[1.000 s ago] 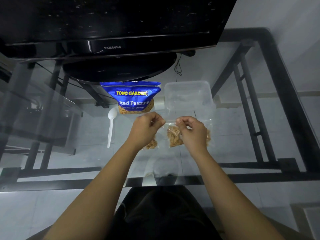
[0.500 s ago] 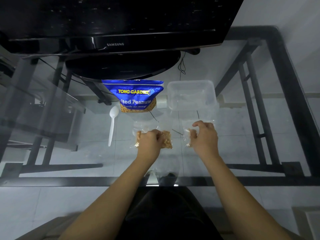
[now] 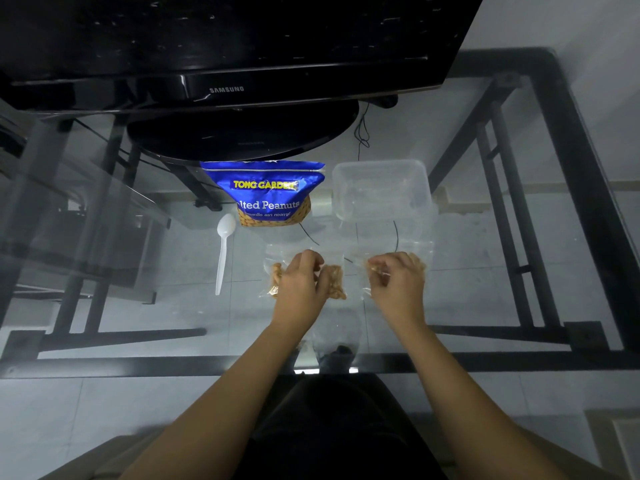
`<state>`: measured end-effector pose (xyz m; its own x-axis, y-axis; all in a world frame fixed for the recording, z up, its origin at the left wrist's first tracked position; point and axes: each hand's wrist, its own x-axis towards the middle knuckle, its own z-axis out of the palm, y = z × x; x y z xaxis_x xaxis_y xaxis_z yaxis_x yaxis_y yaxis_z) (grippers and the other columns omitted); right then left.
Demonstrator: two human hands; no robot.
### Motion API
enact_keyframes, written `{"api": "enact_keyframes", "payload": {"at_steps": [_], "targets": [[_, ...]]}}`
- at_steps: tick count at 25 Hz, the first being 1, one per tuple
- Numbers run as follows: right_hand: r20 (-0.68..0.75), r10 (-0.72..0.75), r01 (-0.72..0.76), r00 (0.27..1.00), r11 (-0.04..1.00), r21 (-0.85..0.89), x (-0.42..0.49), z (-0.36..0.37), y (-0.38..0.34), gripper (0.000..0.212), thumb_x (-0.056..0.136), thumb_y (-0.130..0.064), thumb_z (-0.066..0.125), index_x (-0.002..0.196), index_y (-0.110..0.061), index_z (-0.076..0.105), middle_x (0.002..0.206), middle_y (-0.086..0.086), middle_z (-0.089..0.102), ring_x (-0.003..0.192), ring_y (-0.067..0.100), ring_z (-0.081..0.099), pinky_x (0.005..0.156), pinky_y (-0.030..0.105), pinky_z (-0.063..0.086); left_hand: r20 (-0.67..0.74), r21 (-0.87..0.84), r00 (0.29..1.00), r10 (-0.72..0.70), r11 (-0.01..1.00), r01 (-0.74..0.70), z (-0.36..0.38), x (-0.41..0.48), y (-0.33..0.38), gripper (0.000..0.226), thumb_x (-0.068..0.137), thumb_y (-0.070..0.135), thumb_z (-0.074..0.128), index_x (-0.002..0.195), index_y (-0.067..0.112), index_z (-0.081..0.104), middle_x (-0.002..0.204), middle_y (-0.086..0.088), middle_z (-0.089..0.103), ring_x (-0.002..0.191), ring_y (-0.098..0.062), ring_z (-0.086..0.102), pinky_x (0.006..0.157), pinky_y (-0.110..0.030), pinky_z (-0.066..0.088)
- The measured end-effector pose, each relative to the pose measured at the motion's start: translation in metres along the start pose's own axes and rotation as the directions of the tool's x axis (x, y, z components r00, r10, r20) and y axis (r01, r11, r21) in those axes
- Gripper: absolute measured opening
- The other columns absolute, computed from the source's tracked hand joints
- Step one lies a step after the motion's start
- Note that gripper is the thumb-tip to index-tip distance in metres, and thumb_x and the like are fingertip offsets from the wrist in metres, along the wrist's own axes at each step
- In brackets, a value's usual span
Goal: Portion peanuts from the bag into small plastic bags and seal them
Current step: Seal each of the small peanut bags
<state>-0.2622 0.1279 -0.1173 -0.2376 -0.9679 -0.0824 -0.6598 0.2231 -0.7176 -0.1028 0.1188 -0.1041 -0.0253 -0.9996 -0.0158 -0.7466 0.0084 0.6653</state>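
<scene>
Standing upright at the far middle of the glass surface (image 3: 485, 299), a blue foil bag of salted peanuts (image 3: 263, 195) is noted, with its label toward the person and its top edge on the far side. Its contents are hidden apart from the printed picture. Just to its right a clear rectangular plastic tub (image 3: 381, 174) is seen; what it holds cannot be told. A white plastic spoon (image 3: 223, 251) is laid left of the blue bag, bowl pointing away, long axis running near to far.

Two small clear plastic bags are laid side by side, apart, nearer the person.

First small clear bag (image 3: 337, 285): tan peanuts are gathered at its near end and show on either side of the left hand (image 3: 299, 289). The clear, unfilled end points away, toward the blue bag. Left grip: fingers curled down over the bag's middle, grasping it.

Second small clear bag (image 3: 419, 265): peanuts are seen past the knuckles of the right hand (image 3: 398, 282). Right grip: fingers and thumb curled in, pinching the film beside the peanuts. The long axis of this bag cannot be told, as most of it is covered.
</scene>
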Motion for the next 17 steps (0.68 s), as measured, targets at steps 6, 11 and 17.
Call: {"api": "enact_keyframes", "payload": {"at_steps": [6,11,17], "targets": [[0.18,0.156,-0.229,0.971,0.821,0.523,-0.008,-0.015,-0.025,0.028,0.079,-0.01,0.071,0.093,-0.031,0.06,0.11,-0.006,0.061,0.096,0.01,0.062,0.077,0.02,0.053,0.294,-0.524,0.918,-0.266,0.759,0.388,-0.009,0.016,0.025,0.028,0.088,0.025,0.061,0.114,0.015,0.061,0.096,0.0,0.069,0.088,-0.01,0.065,0.079,-0.016,0.05],[0.211,0.334,-0.378,0.918,0.583,0.72,-0.003,-0.02,-0.038,0.024,0.086,-0.025,0.064,0.109,-0.026,0.058,0.098,-0.002,0.068,0.088,0.015,0.067,0.072,0.03,0.057,0.317,-0.627,0.92,-0.231,0.677,0.386,-0.015,0.021,0.032,0.011,0.088,0.006,0.059,0.095,0.011,0.065,0.076,-0.007,0.065,0.071,-0.018,0.063,0.071,-0.035,0.055],[0.097,0.28,-0.285,0.955,0.782,0.554,-0.001,-0.018,-0.038,0.005,0.086,-0.026,0.064,0.084,-0.027,0.068,0.085,-0.003,0.072,0.084,0.015,0.068,0.079,0.038,0.057,0.334,-0.568,0.925,-0.181,0.744,0.351,-0.023,0.024,0.036,0.01,0.085,0.019,0.065,0.093,0.014,0.068,0.081,-0.001,0.067,0.078,-0.017,0.066,0.069,-0.031,0.055]]}}
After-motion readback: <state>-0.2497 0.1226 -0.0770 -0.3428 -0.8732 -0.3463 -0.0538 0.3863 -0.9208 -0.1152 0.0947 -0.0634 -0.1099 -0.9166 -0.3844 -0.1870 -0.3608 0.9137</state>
